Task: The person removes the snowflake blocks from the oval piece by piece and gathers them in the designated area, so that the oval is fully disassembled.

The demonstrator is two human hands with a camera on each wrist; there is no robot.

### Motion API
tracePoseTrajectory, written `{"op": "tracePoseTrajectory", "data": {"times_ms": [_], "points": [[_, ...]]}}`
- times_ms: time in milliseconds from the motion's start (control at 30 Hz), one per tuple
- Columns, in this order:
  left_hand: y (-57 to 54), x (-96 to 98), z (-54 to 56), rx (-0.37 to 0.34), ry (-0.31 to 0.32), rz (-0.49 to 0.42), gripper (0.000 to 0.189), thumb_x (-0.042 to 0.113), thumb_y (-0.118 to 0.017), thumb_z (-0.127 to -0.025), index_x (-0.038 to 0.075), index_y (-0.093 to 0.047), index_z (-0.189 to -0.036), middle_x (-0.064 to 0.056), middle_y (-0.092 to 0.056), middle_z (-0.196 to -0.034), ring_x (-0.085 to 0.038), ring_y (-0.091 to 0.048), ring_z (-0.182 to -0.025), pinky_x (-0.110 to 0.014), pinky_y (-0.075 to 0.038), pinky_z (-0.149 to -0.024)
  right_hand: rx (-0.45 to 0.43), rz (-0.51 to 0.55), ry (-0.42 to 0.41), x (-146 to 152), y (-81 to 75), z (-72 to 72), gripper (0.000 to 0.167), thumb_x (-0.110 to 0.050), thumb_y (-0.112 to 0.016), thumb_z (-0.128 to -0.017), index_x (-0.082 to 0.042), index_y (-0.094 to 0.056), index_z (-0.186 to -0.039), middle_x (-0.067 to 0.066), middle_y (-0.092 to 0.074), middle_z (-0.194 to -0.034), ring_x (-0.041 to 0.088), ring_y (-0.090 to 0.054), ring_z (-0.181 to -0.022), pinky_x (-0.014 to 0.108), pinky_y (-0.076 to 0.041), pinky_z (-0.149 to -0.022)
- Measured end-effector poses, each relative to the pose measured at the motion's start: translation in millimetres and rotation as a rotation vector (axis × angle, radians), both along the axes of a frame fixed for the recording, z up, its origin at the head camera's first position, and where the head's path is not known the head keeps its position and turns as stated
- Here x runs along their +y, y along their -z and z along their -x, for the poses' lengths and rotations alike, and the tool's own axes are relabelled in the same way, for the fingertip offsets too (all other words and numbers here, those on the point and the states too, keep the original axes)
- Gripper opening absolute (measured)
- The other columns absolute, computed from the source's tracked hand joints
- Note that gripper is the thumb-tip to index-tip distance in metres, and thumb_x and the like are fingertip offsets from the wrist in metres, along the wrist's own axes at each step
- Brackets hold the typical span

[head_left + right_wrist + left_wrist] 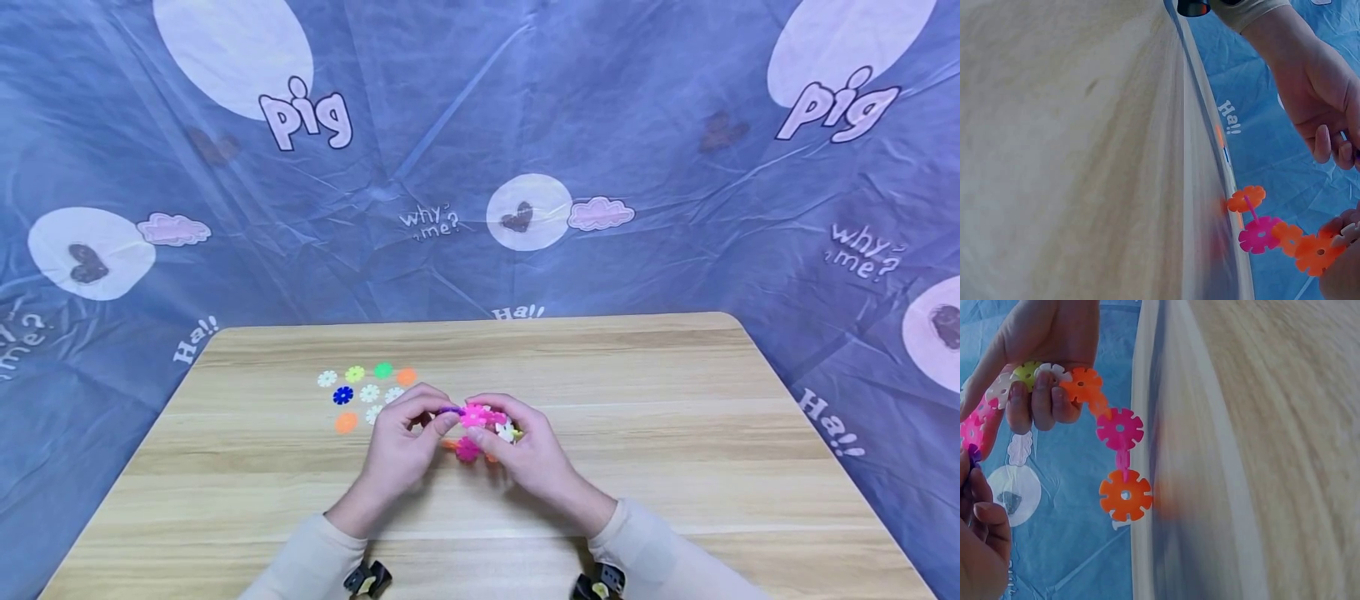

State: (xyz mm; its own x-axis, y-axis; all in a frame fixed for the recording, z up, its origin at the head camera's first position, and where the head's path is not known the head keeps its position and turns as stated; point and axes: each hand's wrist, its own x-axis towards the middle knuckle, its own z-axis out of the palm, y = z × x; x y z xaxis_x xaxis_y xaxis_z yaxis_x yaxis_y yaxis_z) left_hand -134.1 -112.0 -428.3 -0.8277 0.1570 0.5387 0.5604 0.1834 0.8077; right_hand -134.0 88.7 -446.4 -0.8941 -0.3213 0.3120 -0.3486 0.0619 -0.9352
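Observation:
My left hand (405, 437) pinches a purple notched plastic disc (450, 410) between thumb and fingers. The purple disc meets a pink disc (474, 416) at one end of a chain of interlocking flower-shaped discs. My right hand (528, 442) holds this chain, its thumb near the pink disc. In the left wrist view, the right hand's fingers curl around a white disc (1054, 374) and a yellow-green disc (1027, 375). The chain's other end hangs below that hand, with a magenta disc (1120, 429) and an orange disc (1125, 495) last.
Loose discs lie on the wooden table (675, 400) left of the hands, among them a dark blue disc (342, 395), a green disc (383, 370) and an orange disc (347, 422). Behind the table's far edge hangs a blue printed cloth (420, 108).

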Motion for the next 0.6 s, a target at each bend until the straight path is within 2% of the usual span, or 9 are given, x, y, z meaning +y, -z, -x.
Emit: {"op": "tracePoseTrajectory", "data": {"times_ms": [133, 300, 400, 500, 600], "points": [[-3.7, 4.1, -2.6, 0.03, -0.033, 0.029, 0.016, -0.009, -0.073, -0.084, 0.004, -0.073, -0.093, -0.01, -0.067, -0.087, -0.014, -0.056, -0.073, -0.026, -0.049, -0.062, -0.011, 0.009, -0.001, -1, -0.5, -0.5, 0.034, -0.016, -0.073, -0.093, -0.014, -0.066, -0.126, 0.005, -0.069, -0.114, 0.019, -0.067, -0.085, 0.032, -0.058, -0.069], [-22.8, 10.9, -12.5, 0.094, -0.047, 0.046, 0.014, -0.014, -0.071, -0.083, -0.002, -0.069, -0.089, -0.012, -0.065, -0.084, -0.015, -0.055, -0.072, -0.025, -0.049, -0.061, -0.009, 0.009, -0.003, -2, 0.3, -0.1, 0.036, -0.016, -0.073, -0.093, -0.007, -0.064, -0.127, 0.006, -0.068, -0.114, 0.019, -0.067, -0.085, 0.033, -0.058, -0.069], [-28.3, 13.3, -15.0, 0.135, -0.052, 0.053, 0.014, -0.016, -0.07, -0.082, -0.003, -0.068, -0.087, -0.011, -0.064, -0.083, -0.016, -0.055, -0.07, -0.025, -0.048, -0.059, -0.008, 0.004, -0.002, -2, 1.0, 0.4, 0.035, -0.016, -0.073, -0.093, -0.008, -0.065, -0.127, 0.005, -0.068, -0.114, 0.019, -0.067, -0.084, 0.033, -0.058, -0.069], [-20.5, 12.7, -10.8, 0.155, -0.069, 0.065, 0.016, -0.017, -0.07, -0.082, -0.002, -0.068, -0.086, -0.009, -0.064, -0.082, -0.017, -0.055, -0.069, -0.025, -0.048, -0.058, -0.008, 0.002, -0.005, -2, 1.5, 0.7, 0.035, -0.016, -0.073, -0.093, -0.01, -0.065, -0.127, 0.005, -0.069, -0.113, 0.019, -0.067, -0.083, 0.032, -0.058, -0.069], [-7.4, 10.1, -4.1, 0.155, -0.083, 0.085, 0.017, -0.015, -0.071, -0.083, 0.002, -0.068, -0.087, -0.005, -0.064, -0.084, -0.016, -0.054, -0.069, -0.025, -0.047, -0.058, -0.002, 0.001, -0.009, -2, 2.3, 1.2, 0.035, -0.016, -0.073, -0.093, -0.011, -0.065, -0.126, 0.005, -0.069, -0.111, 0.018, -0.067, -0.082, 0.032, -0.058, -0.069]]}}
